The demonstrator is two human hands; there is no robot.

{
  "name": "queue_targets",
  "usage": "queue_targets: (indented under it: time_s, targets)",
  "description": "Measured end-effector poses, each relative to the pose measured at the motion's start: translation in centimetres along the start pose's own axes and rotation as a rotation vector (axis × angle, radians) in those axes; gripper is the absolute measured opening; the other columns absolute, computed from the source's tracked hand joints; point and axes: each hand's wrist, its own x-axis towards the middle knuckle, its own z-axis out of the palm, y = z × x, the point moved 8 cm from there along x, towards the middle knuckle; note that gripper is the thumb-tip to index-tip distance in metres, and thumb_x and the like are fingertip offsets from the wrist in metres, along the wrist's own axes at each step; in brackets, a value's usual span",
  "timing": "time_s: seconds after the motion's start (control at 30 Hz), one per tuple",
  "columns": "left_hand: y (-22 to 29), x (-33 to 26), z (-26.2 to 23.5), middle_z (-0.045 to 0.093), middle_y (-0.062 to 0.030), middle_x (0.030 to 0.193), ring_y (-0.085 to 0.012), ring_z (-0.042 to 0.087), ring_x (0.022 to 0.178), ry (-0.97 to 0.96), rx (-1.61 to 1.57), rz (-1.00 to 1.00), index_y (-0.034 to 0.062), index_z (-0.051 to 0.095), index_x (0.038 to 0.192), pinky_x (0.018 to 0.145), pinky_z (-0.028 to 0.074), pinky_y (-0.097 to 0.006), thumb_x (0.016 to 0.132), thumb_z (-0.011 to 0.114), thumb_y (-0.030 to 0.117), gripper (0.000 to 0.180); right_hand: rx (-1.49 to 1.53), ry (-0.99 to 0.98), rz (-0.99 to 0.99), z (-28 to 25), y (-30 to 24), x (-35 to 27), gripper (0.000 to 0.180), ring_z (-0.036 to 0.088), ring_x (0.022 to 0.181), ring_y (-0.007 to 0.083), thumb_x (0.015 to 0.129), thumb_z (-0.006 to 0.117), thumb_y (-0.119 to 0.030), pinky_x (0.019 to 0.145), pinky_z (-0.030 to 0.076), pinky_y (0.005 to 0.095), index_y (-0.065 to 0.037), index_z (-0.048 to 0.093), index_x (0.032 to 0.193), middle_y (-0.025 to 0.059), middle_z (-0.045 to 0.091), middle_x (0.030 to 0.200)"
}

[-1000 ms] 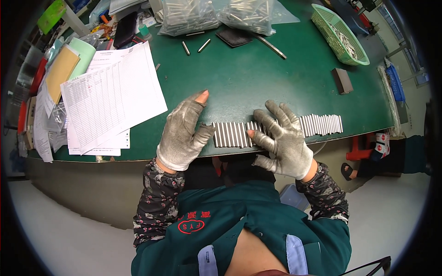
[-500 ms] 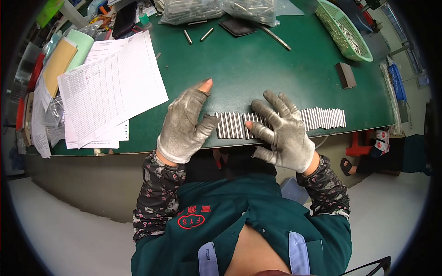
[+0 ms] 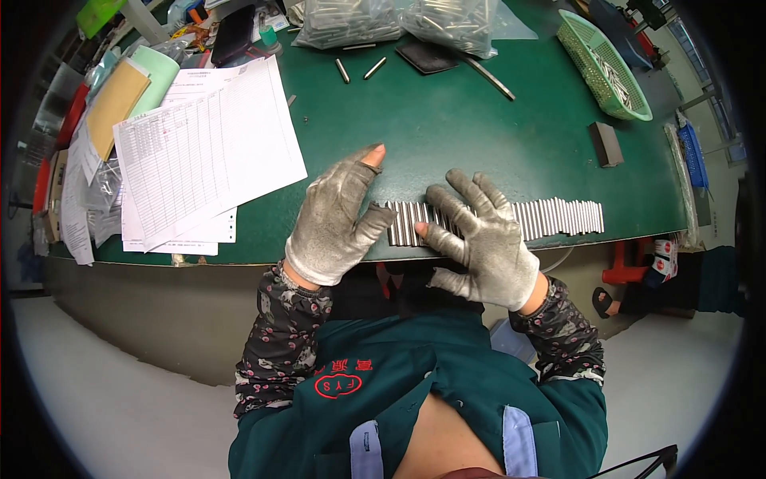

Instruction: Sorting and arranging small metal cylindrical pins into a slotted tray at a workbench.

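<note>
A row of short silver metal pins (image 3: pixel 550 218) lies side by side along the near edge of the green table. My left hand (image 3: pixel 331 222), in a grey-stained white glove with bare fingertips, rests at the row's left end. Its thumb is against or very near the outermost pin, and its fingers are stretched out. Over the middle of the row lies my gloved right hand (image 3: pixel 488 243), fingers spread, hiding some of the pins beneath. Its bare index fingertip touches the pins. Neither hand grips anything.
Printed sheets (image 3: pixel 211 152) lie to the left beside folders and plastic bags. Two loose pins (image 3: pixel 375 68), bags of pins (image 3: pixel 351 22) and a metal bar (image 3: pixel 488 78) are at the back. On the right are a green basket (image 3: pixel 597 68) and a dark block (image 3: pixel 606 144).
My right hand has slid a little to the left along the row. The left hand stays at the row's left end. The whole view has shifted slightly.
</note>
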Motion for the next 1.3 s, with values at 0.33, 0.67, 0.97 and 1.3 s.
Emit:
queue_targets:
  time_s: [0.33, 0.67, 0.97, 1.3]
  targets:
    - [0.0, 0.1, 0.1, 0.054, -0.0196, 0.121, -0.0341, 0.056, 0.107, -0.013, 0.014, 0.019, 0.0009, 0.045, 0.128, 0.090, 0.046, -0.039, 0.088, 0.055, 0.034, 0.053, 0.014, 0.005, -0.006, -0.1, -0.5, 1.1, 0.053, 0.041, 0.124, 0.0390, 0.074, 0.060, -0.050, 0.103, 0.028, 0.0545, -0.010, 0.063, 0.110, 0.0178, 0.050, 0.126]
    - [0.4, 0.4, 1.0, 0.056, -0.0164, 0.121, -0.0354, 0.053, 0.113, -0.137, 0.135, -0.016, 0.0075, 0.052, 0.124, 0.095, 0.043, -0.042, 0.076, 0.061, 0.000, 0.050, 0.045, 0.018, 0.005, -0.1, -1.1, 1.7, 0.053, 0.041, 0.124, 0.0384, 0.074, 0.061, -0.049, 0.104, 0.029, 0.0552, -0.009, 0.064, 0.109, 0.0177, 0.051, 0.126]
    - [0.6, 0.6, 1.5, 0.058, -0.0135, 0.119, -0.0355, 0.051, 0.116, -0.186, 0.253, 0.034, 0.0053, 0.061, 0.111, 0.097, 0.041, -0.043, 0.070, 0.067, 0.003, 0.041, 0.035, 0.226, 0.209, -3.1, 3.2, -2.5, 0.045, 0.045, 0.121, 0.0390, 0.062, 0.072, -0.032, 0.100, 0.034, 0.0547, -0.007, 0.065, 0.099, 0.0160, 0.056, 0.119]
    - [0.8, 0.5, 1.5, 0.058, -0.0157, 0.118, -0.0360, 0.051, 0.117, -0.191, 0.224, 0.030, 0.0035, 0.061, 0.110, 0.098, 0.041, -0.044, 0.070, 0.066, 0.003, 0.039, 0.007, -0.013, 0.227, -1.1, 2.4, -0.1, 0.057, 0.038, 0.127, 0.0389, 0.067, 0.070, -0.035, 0.104, 0.031, 0.0538, -0.001, 0.059, 0.111, 0.0174, 0.050, 0.125]
